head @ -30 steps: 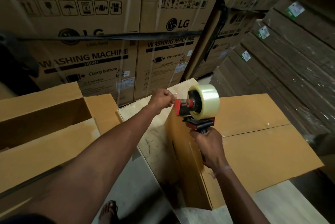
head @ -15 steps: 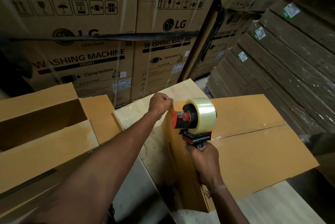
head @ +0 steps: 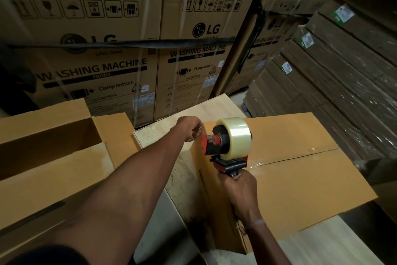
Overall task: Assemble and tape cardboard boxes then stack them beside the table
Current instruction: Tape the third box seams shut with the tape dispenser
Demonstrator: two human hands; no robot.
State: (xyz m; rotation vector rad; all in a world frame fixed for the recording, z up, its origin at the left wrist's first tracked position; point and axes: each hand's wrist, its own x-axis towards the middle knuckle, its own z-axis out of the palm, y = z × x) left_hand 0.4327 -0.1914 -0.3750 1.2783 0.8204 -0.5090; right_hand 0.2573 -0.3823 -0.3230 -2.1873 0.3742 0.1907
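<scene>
Table (head: 193, 112) amid stacked washing-machine cartons (head: 86, 50).

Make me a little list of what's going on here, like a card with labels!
place: storeroom with stacked washing machine cartons
box being taped: closed brown box on the table
tool: tape dispenser with a clear roll, at the box's near edge by the seam
right hand: grips the dispenser handle
left hand: fingers curled beside the dispenser; cannot tell if it pinches tape
other box: open box on the left
</scene>
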